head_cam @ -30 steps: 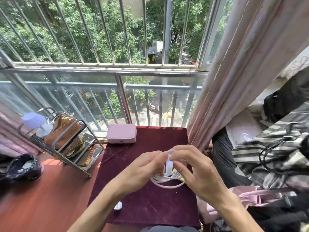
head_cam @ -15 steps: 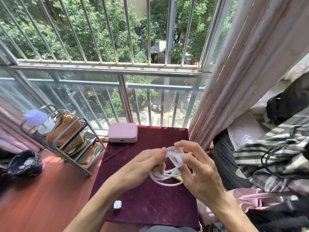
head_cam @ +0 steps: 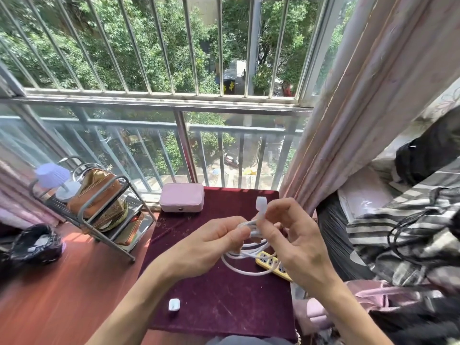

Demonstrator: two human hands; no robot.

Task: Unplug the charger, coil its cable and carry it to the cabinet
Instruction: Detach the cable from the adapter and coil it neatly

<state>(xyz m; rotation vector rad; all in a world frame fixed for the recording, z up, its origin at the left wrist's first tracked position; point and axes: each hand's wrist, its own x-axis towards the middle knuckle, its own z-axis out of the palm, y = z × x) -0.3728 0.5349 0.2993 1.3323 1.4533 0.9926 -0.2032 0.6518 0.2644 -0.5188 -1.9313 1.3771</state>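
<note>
You stand at a barred window with a dark red tabletop (head_cam: 224,307) below you. Your left hand (head_cam: 206,247) pinches the white cable (head_cam: 245,262) loops shut. Your right hand (head_cam: 296,242) grips the cable end with its white plug (head_cam: 260,204) sticking up. The loops hang just above the tabletop, by the yellow power strip (head_cam: 271,263). Wrap the end snug around the loops and keep your pinch tight. The charger block can't be made out, and no cabinet shows

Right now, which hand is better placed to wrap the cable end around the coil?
Right hand: it pinches the free end, while the left hand grips the coil steady.
</note>
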